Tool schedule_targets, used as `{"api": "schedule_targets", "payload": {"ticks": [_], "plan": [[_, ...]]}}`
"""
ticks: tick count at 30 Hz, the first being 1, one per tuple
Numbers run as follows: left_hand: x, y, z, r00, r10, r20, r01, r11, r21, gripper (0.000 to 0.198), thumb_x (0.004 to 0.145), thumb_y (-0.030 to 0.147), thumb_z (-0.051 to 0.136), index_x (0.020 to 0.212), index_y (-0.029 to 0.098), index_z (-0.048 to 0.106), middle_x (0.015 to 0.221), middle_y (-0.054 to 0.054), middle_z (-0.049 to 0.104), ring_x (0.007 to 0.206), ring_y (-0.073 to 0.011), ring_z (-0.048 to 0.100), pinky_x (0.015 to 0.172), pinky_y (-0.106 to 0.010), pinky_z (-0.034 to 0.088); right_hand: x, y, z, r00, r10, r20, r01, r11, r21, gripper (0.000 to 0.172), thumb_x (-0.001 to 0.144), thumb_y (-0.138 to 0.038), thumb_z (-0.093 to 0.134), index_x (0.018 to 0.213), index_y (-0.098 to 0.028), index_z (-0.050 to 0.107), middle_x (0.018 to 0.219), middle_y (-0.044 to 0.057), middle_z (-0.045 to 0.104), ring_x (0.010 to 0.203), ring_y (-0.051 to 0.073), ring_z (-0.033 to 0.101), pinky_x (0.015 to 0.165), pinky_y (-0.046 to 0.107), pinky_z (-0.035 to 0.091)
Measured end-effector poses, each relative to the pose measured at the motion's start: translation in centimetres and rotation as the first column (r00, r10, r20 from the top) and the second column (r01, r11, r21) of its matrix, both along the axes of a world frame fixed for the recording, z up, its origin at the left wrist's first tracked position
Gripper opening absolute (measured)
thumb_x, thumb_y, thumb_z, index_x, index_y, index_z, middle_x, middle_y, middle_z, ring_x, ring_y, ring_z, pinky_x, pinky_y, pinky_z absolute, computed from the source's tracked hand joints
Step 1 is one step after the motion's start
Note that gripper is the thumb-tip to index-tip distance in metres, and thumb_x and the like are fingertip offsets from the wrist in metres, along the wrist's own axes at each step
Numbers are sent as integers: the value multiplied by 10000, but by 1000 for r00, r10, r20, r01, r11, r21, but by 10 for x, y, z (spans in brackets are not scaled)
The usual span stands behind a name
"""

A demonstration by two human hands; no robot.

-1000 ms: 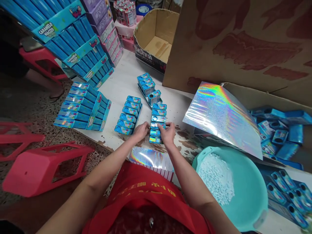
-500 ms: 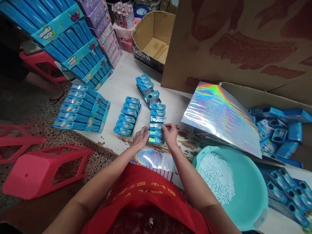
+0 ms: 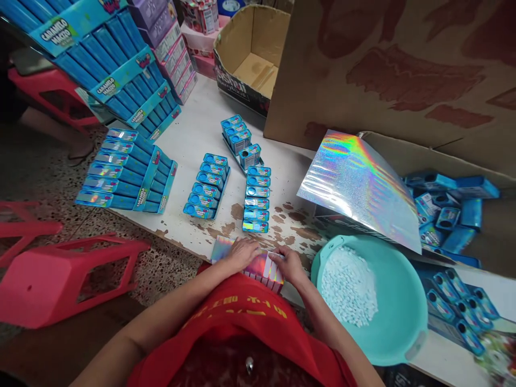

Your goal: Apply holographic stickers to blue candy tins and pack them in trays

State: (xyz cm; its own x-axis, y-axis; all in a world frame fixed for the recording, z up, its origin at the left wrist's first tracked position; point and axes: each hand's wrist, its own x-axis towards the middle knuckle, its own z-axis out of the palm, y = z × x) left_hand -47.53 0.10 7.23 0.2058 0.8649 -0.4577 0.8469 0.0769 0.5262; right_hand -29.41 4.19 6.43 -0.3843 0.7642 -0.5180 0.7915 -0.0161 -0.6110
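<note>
Shiny sheet [image 3: 258, 264] at near edge of the desk [image 3: 193, 126]. Left hand [image 3: 243, 253] flat on it, palm down. Right hand [image 3: 289, 263] at its right end, fingers narrow; cannot tell if gripping.

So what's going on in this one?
A person in a red apron is working at a white table. The left hand rests on a shiny sheet at the near edge, and the fingers of the right hand touch its right end. Just beyond stands a row of six blue boxes, with a second row to its left. A teal basin holding small white pieces sits on the right.
</note>
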Motion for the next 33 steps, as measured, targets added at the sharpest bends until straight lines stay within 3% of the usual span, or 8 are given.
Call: {"api": "schedule_targets", "payload": {"ticks": [5, 9, 13, 21, 24, 27, 30, 33], "plan": [[-5, 7, 3, 1000, 23, 8, -22, 999, -42, 316, 929, 264, 347, 892, 167, 645, 915, -92, 695, 893, -246, 619, 800, -360, 405, -7, -15, 8, 979, 153, 133, -201, 824, 530, 250, 849, -265, 548, 1077, -243, 649, 1065, 112, 604, 952, 263, 510, 793, 389, 405], [-3, 5, -1, 997, 67, 26, -66, 997, -39, 299, 909, 256, 365, 837, 178, 644, 885, -95, 698, 882, -245, 619, 808, -357, 395, -9, -33, 4, 925, 303, 231, -381, 715, 587, 311, 870, -232, 535, 1171, -282, 594, 1170, 104, 593, 1065, 282, 476, 850, 428, 381], [-1, 8, -3, 995, 102, 20, -100, 994, -51, 304, 906, 265, 370, 798, 185, 643, 833, -86, 697, 835, -236, 622, 802, -353, 388, -4, -38, 3, 909, 371, 188, -410, 720, 560, 214, 875, -221, 523, 1058, -269, 623, 1174, 79, 601, 1072, 265, 482, 862, 417, 380], [-2, 1, 3, 956, 233, 178, -235, 972, -11, 292, 904, 284, 378, 919, 187, 652, 983, -89, 685, 992, -241, 592, 926, -386, 385, -9, -23, 37, 971, 101, -218, -25, 945, 327, 180, 868, -316, 514, 720, -219, 552, 697, 21, 603, 682, 181, 544, 656, 303, 413], [-1, -9, 18, 720, 366, 589, -393, 915, -88, 363, 918, 331, 341, 1163, 190, 569, 1151, -93, 633, 1096, -209, 553, 941, -348, 414, -12, -11, 58, 902, -167, -399, 230, 967, 114, 221, 810, -400, 593, 704, -213, 541, 670, -4, 595, 627, 153, 539, 617, 277, 425], [1, -10, 33, 508, 463, 727, -353, 881, -315, 366, 855, 420, 458, 1105, 181, 576, 947, -64, 669, 882, -177, 618, 742, -279, 489, -17, 0, 68, 814, -318, -486, 338, 940, -50, 258, 744, -438, 648, 683, -210, 544, 630, -20, 576, 599, 144, 527, 592, 271, 425], [-6, 4, 43, 543, 554, 631, -386, 832, -399, 271, 797, 426, 498, 807, 172, 591, 605, 22, 565, 562, -121, 547, 553, -234, 440, -30, 11, 66, 758, -411, -507, 423, 901, -97, 258, 711, -442, 660, 679, -208, 555, 629, -22, 559, 601, 144, 517, 596, 278, 429], [-29, 28, 51, 660, 543, 519, -491, 835, -249, 224, 806, 378, 457, 813, 191, 581, 557, 49, 510, 506, -108, 495, 526, -226, 394, -55, 31, 57, 754, -422, -504, 487, 874, -4, 243, 708, -444, 645, 693, -206, 599, 750, 15, 567, 753, 178, 540, 652, 295, 449]]}}
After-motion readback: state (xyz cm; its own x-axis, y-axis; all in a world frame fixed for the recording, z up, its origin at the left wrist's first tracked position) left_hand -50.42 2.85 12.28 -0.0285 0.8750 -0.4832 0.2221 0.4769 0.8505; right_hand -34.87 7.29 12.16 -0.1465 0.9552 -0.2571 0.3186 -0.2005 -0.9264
